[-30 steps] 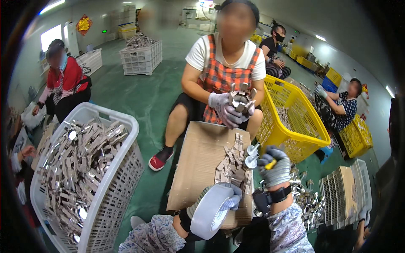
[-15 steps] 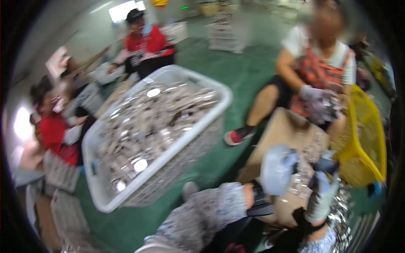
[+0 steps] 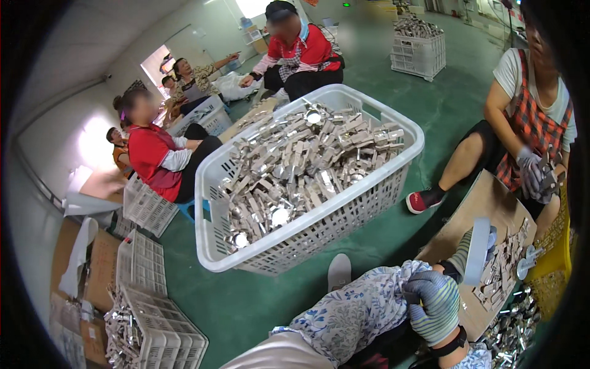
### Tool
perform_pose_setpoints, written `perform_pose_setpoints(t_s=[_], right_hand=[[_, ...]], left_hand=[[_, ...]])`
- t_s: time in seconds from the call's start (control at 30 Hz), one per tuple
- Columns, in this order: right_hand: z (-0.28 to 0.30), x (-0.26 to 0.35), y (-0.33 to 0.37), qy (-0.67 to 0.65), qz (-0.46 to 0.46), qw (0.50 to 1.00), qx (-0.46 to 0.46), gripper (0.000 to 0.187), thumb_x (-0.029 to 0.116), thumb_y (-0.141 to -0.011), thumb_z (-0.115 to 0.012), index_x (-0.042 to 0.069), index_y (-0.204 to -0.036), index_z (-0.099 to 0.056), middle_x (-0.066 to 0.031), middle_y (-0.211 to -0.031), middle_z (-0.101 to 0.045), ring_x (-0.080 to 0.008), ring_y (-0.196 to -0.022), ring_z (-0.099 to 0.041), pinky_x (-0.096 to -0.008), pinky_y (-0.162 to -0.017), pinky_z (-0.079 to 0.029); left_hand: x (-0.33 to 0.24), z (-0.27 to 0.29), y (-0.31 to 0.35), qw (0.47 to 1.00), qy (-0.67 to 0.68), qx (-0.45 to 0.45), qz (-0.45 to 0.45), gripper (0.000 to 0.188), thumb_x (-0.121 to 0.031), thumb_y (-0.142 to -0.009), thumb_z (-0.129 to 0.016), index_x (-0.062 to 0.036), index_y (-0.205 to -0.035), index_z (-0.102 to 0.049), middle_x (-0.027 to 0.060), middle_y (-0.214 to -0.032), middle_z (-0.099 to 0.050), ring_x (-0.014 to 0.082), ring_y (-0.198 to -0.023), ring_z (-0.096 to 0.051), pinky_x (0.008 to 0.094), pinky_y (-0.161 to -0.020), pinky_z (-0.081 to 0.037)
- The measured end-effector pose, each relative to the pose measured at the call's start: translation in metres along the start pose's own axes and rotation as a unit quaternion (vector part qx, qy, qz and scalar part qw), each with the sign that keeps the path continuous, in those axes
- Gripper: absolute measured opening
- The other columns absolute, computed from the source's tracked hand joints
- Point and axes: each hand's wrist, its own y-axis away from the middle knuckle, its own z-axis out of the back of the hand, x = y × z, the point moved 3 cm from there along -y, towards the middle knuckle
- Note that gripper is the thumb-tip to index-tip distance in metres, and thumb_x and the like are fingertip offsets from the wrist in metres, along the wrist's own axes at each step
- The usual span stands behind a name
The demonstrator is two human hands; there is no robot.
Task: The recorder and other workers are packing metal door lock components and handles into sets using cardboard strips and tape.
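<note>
My right hand (image 3: pixel 433 301), in a grey striped glove, grips the floral sleeve (image 3: pixel 362 304) of my left forearm near the wrist. My left hand (image 3: pixel 464 252) is mostly hidden behind a white tape roll (image 3: pixel 478 249) that it carries edge-on over a cardboard sheet (image 3: pixel 491 203). Small metal parts (image 3: pixel 504 270) lie in rows on the cardboard just right of the roll. A large white plastic basket (image 3: pixel 393 132) heaped with shiny metal parts (image 3: pixel 301 166) stands to the left of my arms.
A person in a checked apron sits across the cardboard, gloved hands (image 3: pixel 534 175) holding parts. A yellow basket (image 3: pixel 556 246) is at the right edge. Two people in red tops (image 3: pixel 153 154) (image 3: pixel 301 49) sit behind the basket. White crates (image 3: pixel 160 320) stand lower left on green floor.
The view has swung left, bringing the big basket to the middle. My right hand has dropped from the cardboard onto my left sleeve; the tape roll has moved right, over the cardboard.
</note>
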Motion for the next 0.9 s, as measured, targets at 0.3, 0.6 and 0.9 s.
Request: perform_pose_setpoints(t_s=[0.3, 0.6, 0.9], right_hand=[[-0.0005, 0.0027, 0.0042, 0.031, -0.008, 0.999, 0.033, 0.009, -0.001, -0.067, -0.059, 0.005, -0.074, -0.061, -0.0114, -0.075, -0.062, -0.0323, -0.071, -0.060, -0.0389, -0.065, -0.047], [-0.0022, -0.0042, 0.0073, 0.039, -0.004, 0.997, 0.070, 0.014, 0.008, -0.064, -0.067, 0.008, -0.078, -0.064, -0.0117, -0.079, -0.063, -0.0323, -0.073, -0.062, -0.0407, -0.066, -0.049], [-0.0008, -0.0046, 0.0058, 0.059, -0.008, 0.994, 0.095, 0.016, 0.009, -0.063, -0.067, 0.007, -0.079, -0.065, -0.0113, -0.081, -0.064, -0.0325, -0.073, -0.061, -0.0406, -0.068, -0.048]], left_hand=[[-0.0004, -0.0041, 0.0016, 1.000, -0.011, 0.005, 0.007, 0.023, -0.041, -0.090, -0.053, -0.0181, -0.085, -0.054, -0.0026, -0.068, -0.052, 0.0135, -0.057, -0.049, 0.0292, -0.052, -0.043], [-0.0063, -0.0013, 0.0014, 1.000, -0.020, 0.010, 0.012, 0.024, -0.041, -0.090, -0.053, -0.0179, -0.085, -0.054, -0.0023, -0.068, -0.052, 0.0138, -0.056, -0.049, 0.0296, -0.052, -0.043], [-0.0036, -0.0020, 0.0013, 0.999, -0.028, 0.013, 0.020, 0.025, -0.042, -0.090, -0.053, -0.0178, -0.085, -0.054, -0.0020, -0.067, -0.052, 0.0140, -0.056, -0.049, 0.0300, -0.051, -0.043]])
